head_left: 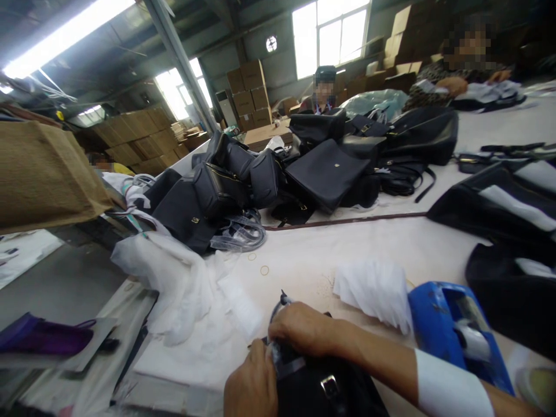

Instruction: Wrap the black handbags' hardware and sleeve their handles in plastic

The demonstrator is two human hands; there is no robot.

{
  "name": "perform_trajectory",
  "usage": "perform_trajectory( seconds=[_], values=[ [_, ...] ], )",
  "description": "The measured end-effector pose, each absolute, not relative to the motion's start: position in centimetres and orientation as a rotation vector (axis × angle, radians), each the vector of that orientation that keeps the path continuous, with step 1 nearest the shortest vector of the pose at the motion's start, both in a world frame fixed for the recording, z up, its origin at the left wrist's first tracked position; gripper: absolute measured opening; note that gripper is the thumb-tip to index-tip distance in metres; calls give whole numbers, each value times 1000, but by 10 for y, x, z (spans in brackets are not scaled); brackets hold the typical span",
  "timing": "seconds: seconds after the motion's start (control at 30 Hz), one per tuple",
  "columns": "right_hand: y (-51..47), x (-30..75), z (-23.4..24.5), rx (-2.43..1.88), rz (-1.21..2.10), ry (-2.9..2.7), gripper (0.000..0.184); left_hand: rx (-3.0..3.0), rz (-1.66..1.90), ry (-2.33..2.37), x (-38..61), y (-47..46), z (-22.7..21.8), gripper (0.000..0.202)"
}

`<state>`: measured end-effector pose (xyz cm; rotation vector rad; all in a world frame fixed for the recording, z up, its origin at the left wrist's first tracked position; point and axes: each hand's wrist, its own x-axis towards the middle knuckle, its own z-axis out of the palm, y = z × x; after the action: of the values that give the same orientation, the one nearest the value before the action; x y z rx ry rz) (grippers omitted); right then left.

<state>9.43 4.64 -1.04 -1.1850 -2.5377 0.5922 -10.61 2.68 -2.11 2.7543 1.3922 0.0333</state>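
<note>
A: Where is the black bag [339,394] being handled?
B: At the near edge of the desk [304,249], right in front of the person, partly cut off by the bottom of the view. Its gold-coloured buckle [329,386] faces up.

A: And the hands?
B: The right hand [299,329] comes across over the bag, fingers curled and closed on the plastic-wrapped handle [275,315] at its top. A white band [452,379] circles that forearm. The left hand [251,382] is bent at the bag's left side, just below the right one. Its fingertips are hidden, so I can't tell whether it pinches anything.

A: What lies close by?
B: Right of the bag, a blue tape dispenser [428,315], with a stack of white sheets [371,292] touching or just beside it; the blur makes that hard to judge. Crumpled white wrapping [182,289] spreads to the left, and two thin yellowish rings [264,270] lie farther back.

A: Beyond those?
B: A heap of black bags [260,179], and behind it a co-worker [324,95] in a dark cap.
</note>
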Motion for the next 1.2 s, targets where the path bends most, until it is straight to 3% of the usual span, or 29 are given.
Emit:
perform_trajectory(
  seconds=[0.17, 0.37, 0.63, 0.73, 0.87, 1.2],
  values=[
    [34, 75, -6, -1273, 409, -2608, 11, 2582, -93, 1555, -95, 25, -6, 22],
    [31, 76, -15, -1410, 665, -2480, 11, 2547, -182, 1616, -82, 20, -4, 27],
    [15, 95, -8, -1348, 827, -2366, 18, 2510, -14, 1525, -88, 27, -5, 26],
    [5, 96, -11, -1506, 707, -2233, 30, 2528, 43, 1510, -86, 29, -2, 28],
    [-1, 93, -15, -1728, 457, -2287, 16, 2553, 103, 1487, -82, 27, -4, 29],
    [-1, 86, -17, -1661, 518, -2337, 15, 2546, 113, 1507, -60, 26, -16, 28]
  ],
)
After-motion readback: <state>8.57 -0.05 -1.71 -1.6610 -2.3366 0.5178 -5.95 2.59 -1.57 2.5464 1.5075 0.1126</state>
